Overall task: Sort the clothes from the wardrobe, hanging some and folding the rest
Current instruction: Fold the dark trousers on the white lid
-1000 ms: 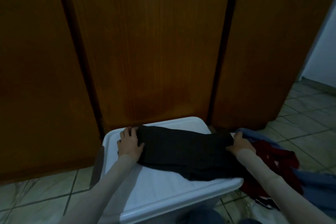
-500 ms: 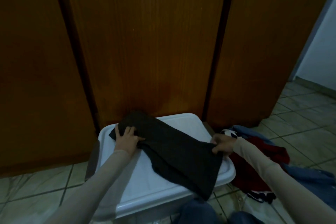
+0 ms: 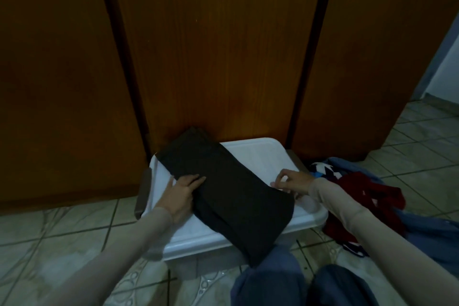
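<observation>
On the white bin lid (image 3: 260, 156), a dark folded garment (image 3: 228, 191) lies diagonally.

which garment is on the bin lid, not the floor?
The dark garment, laid diagonally across the white bin lid under the left hand. The red garment and blue garment lie heaped on the tiles.

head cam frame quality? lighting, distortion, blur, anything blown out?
Head view: dim, warm and underexposed; the wardrobe doors fall to near black at the left edge. Wide-angle bowing bends the door gaps. The white bin lid is the brightest surface, not clipped. The dark garment shows almost no fold detail. Left hand and right hand are slightly soft, edges still readable.
</observation>
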